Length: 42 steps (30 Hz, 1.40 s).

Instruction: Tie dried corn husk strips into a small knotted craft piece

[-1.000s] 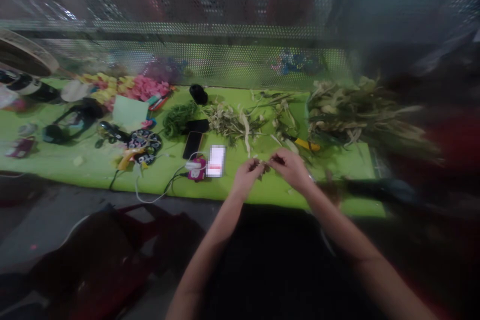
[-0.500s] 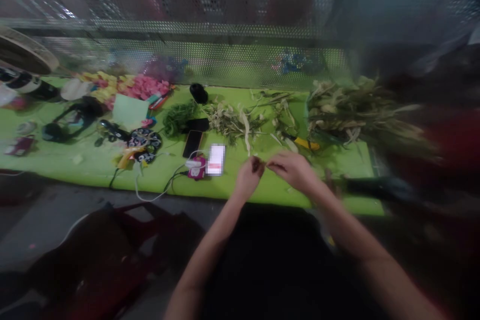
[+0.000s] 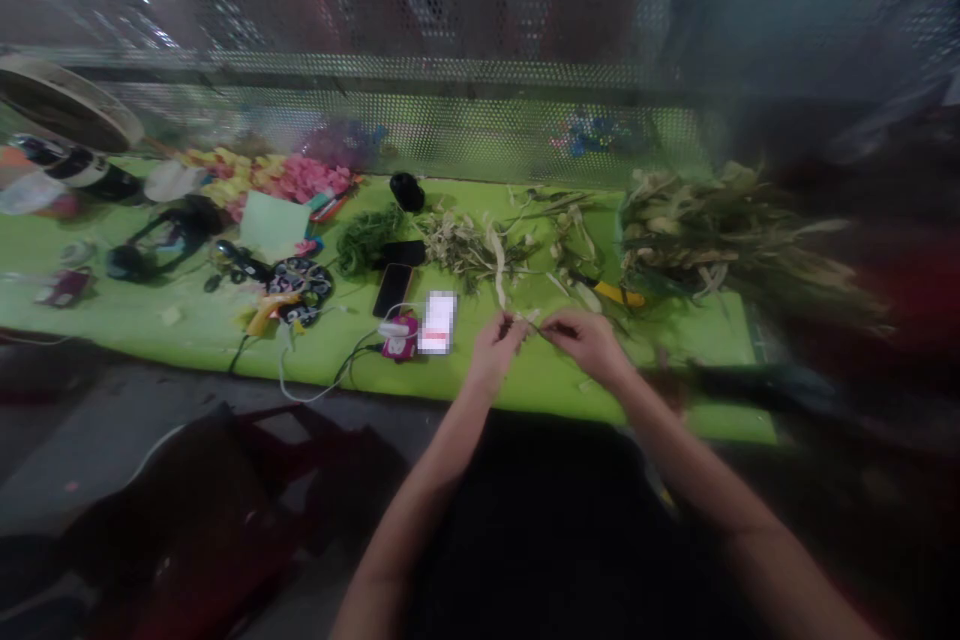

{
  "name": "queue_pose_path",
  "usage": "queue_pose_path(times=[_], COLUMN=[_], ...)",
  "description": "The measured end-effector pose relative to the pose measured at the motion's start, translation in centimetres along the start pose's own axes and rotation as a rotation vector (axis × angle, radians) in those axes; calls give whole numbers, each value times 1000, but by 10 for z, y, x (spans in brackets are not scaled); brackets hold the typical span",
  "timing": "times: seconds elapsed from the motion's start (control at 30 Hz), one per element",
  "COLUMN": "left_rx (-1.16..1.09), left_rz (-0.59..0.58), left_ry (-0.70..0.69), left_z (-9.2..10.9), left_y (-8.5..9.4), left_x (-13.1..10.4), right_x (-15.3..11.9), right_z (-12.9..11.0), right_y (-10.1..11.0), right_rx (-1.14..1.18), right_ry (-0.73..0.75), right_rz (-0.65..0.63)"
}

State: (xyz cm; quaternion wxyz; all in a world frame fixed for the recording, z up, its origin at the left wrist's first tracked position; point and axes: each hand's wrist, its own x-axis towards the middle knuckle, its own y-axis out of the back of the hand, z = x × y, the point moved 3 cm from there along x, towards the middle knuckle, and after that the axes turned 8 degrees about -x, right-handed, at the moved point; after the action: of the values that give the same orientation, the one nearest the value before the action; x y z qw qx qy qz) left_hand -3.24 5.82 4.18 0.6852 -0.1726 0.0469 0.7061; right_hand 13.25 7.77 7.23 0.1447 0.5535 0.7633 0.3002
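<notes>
Round-rimmed object (image 3: pixel 124 128): far left, at table's back, dark bottle (image 3: pixel 94 176) beside it.
Black headset (image 3: pixel 171 238): on green table (image 3: pixel 420 378), left part.
Pink and yellow petals (image 3: pixel 270 176): heaped at back; pale green paper (image 3: pixel 274 224) just in front.
Patterned dark bundle (image 3: pixel 300 288): in front of paper, yellow item (image 3: pixel 262 317) against it.
Green stringy bunch (image 3: pixel 367 240): near black rounded object (image 3: pixel 406 191).
Dark phone (image 3: pixel 393 290): flat, in front of bunch.
Pink socket block (image 3: pixel 400 338): near table's front edge, cables at it.
Lit phone (image 3: pixel 437 322): just right of block, screen pixelated.
Pale dried sprigs (image 3: pixel 469 248): loose pile, behind hands.
Left hand (image 3: pixel 496 350): fingertips narrow, pinching small plant piece (image 3: pixel 532 318).
Small plant piece: between hands, above table's front part; details blurred.
Right hand (image 3: pixel 589 342): thumb and finger narrow, pinched at piece's other side.
Yellow-handled tool (image 3: pixel 619 295): beyond right hand, among loose stems.
Big dried bundle (image 3: pixel 697 230): right part of table, leafy ends pointing right, blurred.
</notes>
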Motion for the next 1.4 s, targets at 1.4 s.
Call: queue_pose_path(times=[1.4], left_rx=[505], left_rz=[-51], left_ry=[-180], left_z=[-4], left_y=[-17], left_x=[-3], right_x=[-12], right_z=[-2], right_y=[-8], right_rx=[-655], right_ry=[382], right_rz=[-108])
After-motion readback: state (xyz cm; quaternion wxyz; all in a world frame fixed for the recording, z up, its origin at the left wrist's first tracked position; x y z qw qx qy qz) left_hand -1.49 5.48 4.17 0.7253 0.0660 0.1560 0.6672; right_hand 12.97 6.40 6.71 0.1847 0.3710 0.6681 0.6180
